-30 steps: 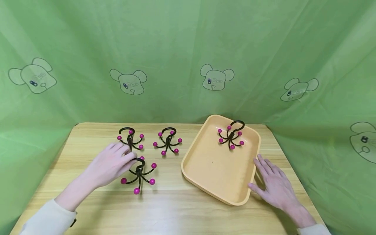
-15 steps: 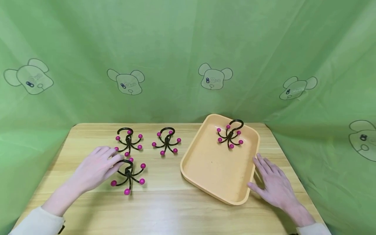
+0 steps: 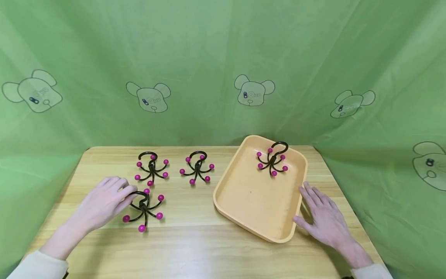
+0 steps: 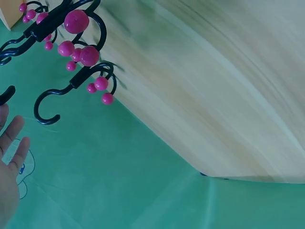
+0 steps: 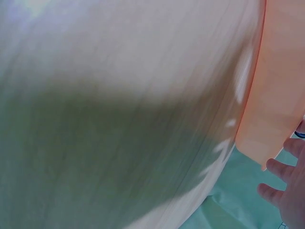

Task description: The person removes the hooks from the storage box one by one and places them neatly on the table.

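My left hand [image 3: 104, 203] pinches the curved hook end of a black hanger hook [image 3: 143, 207] with several arms tipped by pink balls. It stands near the front left of the wooden table. In the left wrist view that hanger hook [image 4: 52, 21] is at the top left, and the fingers of my left hand [image 4: 10, 157] show at the left edge; the thumb is out of sight. My right hand [image 3: 325, 217] lies with spread fingers against the right rim of the peach tray [image 3: 258, 197]. The right wrist view shows these fingers [image 5: 281, 169] by the tray wall [image 5: 276, 71].
Two matching hanger hooks stand at the back left: one hanger hook [image 3: 151, 167] behind my left hand, another hanger hook [image 3: 197, 167] to its right. A further hanger hook [image 3: 273, 159] stands inside the tray's far end. A green curtain [image 3: 209, 77] encloses the table [image 3: 188, 248].
My left hand has moved left with the hanger hook, partly uncovering the one behind it. The right hand, the tray and the other hanger hooks have stayed in place.
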{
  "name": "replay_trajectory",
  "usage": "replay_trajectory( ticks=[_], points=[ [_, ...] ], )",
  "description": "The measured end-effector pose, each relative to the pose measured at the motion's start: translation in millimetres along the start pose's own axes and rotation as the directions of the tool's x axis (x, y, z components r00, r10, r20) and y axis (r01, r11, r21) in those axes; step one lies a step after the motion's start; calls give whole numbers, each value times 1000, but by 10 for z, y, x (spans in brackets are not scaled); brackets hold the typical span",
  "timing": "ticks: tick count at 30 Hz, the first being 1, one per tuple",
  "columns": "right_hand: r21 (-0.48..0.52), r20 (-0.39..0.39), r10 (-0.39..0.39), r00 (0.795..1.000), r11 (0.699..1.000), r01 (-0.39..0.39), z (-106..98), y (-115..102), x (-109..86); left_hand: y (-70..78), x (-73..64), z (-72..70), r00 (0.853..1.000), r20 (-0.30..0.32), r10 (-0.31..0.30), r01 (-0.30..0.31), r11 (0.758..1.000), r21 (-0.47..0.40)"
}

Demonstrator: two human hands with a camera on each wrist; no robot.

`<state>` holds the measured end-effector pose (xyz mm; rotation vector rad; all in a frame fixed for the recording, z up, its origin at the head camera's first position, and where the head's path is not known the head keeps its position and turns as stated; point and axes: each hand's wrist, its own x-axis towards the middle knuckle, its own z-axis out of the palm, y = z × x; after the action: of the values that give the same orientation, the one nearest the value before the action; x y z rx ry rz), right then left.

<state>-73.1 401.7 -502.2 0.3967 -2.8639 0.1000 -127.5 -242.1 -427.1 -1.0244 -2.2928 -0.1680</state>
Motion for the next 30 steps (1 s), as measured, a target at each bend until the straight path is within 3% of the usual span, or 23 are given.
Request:
replay_trajectory(
  ticks=[10, 30],
  points=[
    [3, 1, 3, 1000, 1000, -3, -9, -7, 2, -11, -67, 25, 1000, 20, -10, 10, 1000, -5],
    [5, -2, 5, 1000, 1000, -5, -1, -3, 1, -44, -108, 83, 1000, -9, -17, 17, 1000, -17]
  ],
)
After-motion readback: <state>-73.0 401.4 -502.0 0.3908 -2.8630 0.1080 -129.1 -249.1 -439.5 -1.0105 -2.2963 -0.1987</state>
